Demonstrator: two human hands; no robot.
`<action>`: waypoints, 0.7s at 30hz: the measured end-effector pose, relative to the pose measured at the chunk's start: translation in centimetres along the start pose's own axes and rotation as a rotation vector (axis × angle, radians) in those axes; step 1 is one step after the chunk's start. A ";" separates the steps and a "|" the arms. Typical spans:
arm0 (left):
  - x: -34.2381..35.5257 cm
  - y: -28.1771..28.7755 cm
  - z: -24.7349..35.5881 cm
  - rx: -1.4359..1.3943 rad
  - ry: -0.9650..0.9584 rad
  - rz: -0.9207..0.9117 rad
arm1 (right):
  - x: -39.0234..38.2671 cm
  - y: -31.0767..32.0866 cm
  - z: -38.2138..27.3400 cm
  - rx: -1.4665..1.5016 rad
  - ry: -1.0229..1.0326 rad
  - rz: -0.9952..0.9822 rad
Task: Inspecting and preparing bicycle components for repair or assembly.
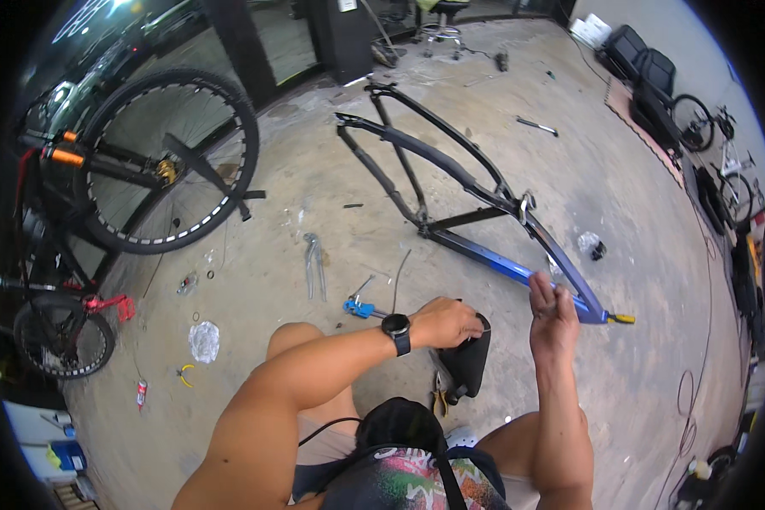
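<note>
My left hand, below a black wristwatch, is closed over the upper end of a black tapered item that may be a bag or a saddle. Its fingertips pinch together, and what is between them is too small to make out. To the right, my right hand is raised with its fingers pointing up, apart from the black item. It holds nothing that I can see. Beyond it lies a black and blue bicycle frame on the floor. Yellow-handled pliers rest beside the black item.
On the concrete floor are a blue-bodied tool, grey pliers, a hammer and a crumpled clear plastic bag. A bicycle with a large wheel stands at left. Black seats and a white bicycle stand far right.
</note>
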State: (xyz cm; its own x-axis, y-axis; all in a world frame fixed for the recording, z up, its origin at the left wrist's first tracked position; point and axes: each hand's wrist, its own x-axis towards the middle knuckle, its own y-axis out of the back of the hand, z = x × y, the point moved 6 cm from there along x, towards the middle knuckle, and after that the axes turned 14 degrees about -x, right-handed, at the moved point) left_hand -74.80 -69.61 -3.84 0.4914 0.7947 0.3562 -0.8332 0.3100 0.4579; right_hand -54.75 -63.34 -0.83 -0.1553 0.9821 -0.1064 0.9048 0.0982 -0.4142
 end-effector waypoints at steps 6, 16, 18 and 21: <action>0.3 1.2 2.6 0.081 0.010 -0.092 | 0.2 -2.8 2.7 -0.032 -0.214 0.072; 1.9 5.2 1.1 -0.178 0.167 0.154 | -2.2 -5.9 3.3 -0.807 -0.328 -0.423; 2.3 5.6 0.3 -0.221 0.221 0.218 | -2.9 -5.9 4.3 -0.594 -0.499 -0.545; 1.0 5.9 -2.3 -0.240 0.254 0.321 | -3.9 -6.9 3.6 -0.083 -0.596 -0.537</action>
State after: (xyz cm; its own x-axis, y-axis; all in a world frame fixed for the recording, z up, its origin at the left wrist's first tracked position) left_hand -79.82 -65.75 -2.67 0.1472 0.9631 0.2252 -0.9825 0.1160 0.1458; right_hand -61.81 -68.41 -0.78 -0.7413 0.5492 -0.3858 0.6697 0.5670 -0.4796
